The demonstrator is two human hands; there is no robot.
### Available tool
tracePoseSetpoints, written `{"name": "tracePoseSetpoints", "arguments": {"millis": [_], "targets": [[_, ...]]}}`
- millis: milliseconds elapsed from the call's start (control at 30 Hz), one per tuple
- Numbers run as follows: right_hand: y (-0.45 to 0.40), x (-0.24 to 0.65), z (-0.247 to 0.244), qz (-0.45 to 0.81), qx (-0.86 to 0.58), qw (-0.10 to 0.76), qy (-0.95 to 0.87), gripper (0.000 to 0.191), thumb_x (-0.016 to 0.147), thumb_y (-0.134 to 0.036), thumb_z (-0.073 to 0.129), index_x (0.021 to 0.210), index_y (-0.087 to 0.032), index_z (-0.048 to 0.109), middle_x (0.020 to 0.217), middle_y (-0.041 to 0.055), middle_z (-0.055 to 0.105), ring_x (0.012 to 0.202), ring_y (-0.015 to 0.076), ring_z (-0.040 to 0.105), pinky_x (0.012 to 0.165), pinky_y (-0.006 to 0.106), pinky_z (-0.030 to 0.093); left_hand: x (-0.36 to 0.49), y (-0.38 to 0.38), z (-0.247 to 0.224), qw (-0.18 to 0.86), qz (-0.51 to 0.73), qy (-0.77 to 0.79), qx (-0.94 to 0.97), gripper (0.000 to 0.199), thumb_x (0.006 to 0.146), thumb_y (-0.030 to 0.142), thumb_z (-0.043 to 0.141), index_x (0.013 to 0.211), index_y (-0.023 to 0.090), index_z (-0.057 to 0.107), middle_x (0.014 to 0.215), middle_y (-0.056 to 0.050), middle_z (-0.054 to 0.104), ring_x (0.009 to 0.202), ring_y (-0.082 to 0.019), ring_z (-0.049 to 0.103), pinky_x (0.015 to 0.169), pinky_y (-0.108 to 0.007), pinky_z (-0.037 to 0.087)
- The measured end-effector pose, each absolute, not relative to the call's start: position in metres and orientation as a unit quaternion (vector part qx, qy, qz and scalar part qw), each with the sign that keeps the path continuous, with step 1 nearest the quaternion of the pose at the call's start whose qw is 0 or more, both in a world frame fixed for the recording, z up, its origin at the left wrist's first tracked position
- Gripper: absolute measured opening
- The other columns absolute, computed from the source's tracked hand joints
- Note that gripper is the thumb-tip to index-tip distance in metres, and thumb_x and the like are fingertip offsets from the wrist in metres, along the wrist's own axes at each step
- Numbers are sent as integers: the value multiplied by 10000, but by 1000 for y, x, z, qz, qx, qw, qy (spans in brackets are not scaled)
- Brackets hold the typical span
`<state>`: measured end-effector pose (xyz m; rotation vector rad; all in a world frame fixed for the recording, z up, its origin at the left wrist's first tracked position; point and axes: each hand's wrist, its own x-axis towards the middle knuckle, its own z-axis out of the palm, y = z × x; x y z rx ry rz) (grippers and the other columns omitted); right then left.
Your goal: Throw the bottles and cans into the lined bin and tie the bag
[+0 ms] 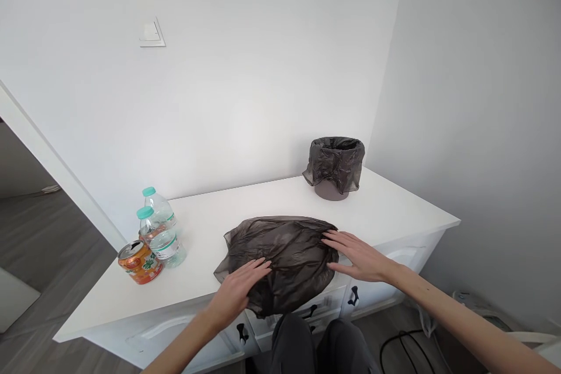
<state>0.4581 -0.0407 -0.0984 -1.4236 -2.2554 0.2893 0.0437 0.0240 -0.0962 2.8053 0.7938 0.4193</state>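
Note:
A dark translucent plastic bag [289, 251] lies spread on the white cabinet top, its near edge hanging over the front. My left hand [241, 289] rests on the bag's lower left part, palm down with fingers stretched out. At the bag's right side, my right hand [357, 257] touches it with fingers extended and thumb apart. Neither hand grips anything. Behind the bag, toward the right, stands a small bin [332, 190] lined with another dark bag [335, 163] folded over its rim.
Two clear bottles with teal caps [169, 248] and an orange can [140, 263] stand at the left of the white cabinet top [205, 219]; another can is partly hidden behind them. Black handles [353, 295] line the cabinet front. A black cable [401, 336] lies on the floor at right.

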Motion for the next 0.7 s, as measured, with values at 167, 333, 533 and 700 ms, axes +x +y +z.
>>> {"name": "tracePoseSetpoints", "arguments": {"millis": [167,333,533,700], "targets": [[-40,451,-110,62,-502,235,-830,679,910,-568,678,1506,-290,506,1561,109,509,1446,346,448,1186,544,371,19,40,-46,335,228,437,803,472,794,177,434,1145,243,743,1133,-45,787,1145,-289,697,1035,-454,538],[-34,431,-102,4,-487,256,-835,242,962,-236,596,1191,-270,664,1229,94,684,1146,292,622,990,482,477,-6,56,-6,419,233,503,719,432,822,462,604,1168,220,698,1105,-77,789,1105,-313,714,956,-460,567],[-23,416,-94,19,-499,244,-831,164,1022,-218,485,1029,-233,649,1044,70,698,1001,254,634,894,434,458,-3,14,-26,182,274,445,833,920,776,525,747,1557,237,353,1566,-178,490,1451,-351,463,1189,-536,394],[-22,415,-94,41,-507,249,-824,218,1056,-281,446,1007,-219,650,1090,82,690,1009,245,627,910,427,444,12,-6,-67,-12,187,348,919,755,822,346,750,1508,257,449,1514,-115,569,1403,-349,516,1255,-633,241]]}}
